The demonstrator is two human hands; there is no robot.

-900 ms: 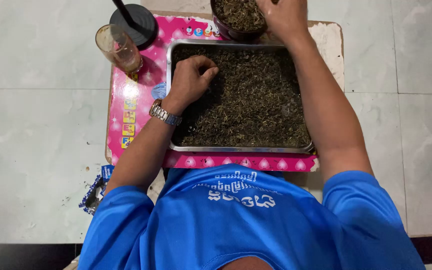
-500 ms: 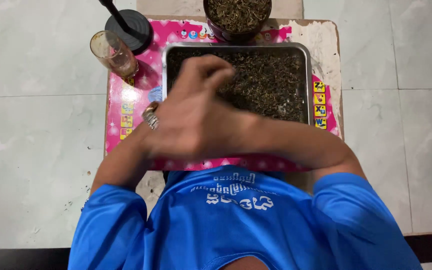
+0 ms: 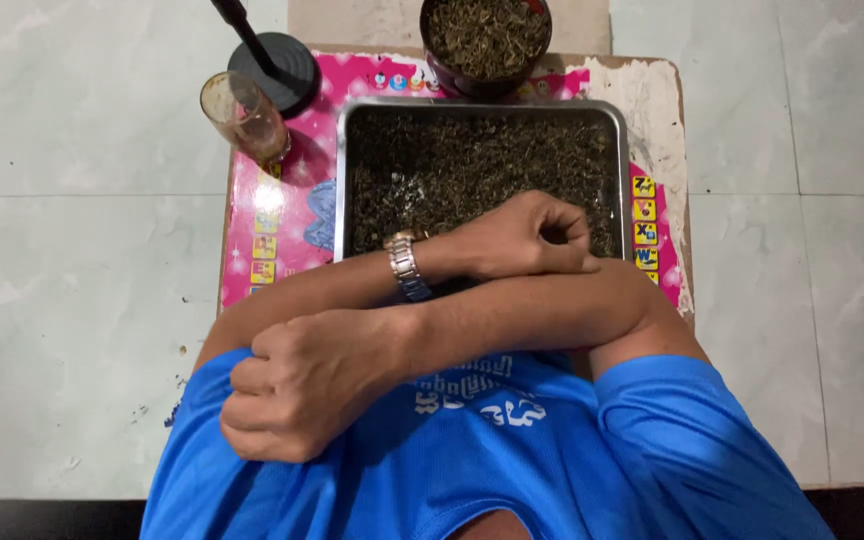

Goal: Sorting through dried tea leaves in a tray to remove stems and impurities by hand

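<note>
My arms are crossed in front of my chest. My left hand [image 3: 527,238], with a metal watch at the wrist, is curled into a loose fist. It rests on my right forearm over the near edge of a metal tray [image 3: 340,180] filled with dark dried leaves. My right hand [image 3: 297,388] reaches across to my left upper arm, fingers curled around the edge of my blue shirt sleeve [image 3: 202,440]. Neither hand touches the leaves.
The tray sits on a pink printed mat [image 3: 272,225] on a small table. A dark bowl [image 3: 487,40] of the same dried leaves stands behind the tray. At the back left are a glass [image 3: 244,115] and a black round stand base [image 3: 277,70]. Pale floor tiles surround the table.
My left hand has left the leaves and pulled back to the tray's near edge. My right hand came away from the bowl and crossed over to my left sleeve.
</note>
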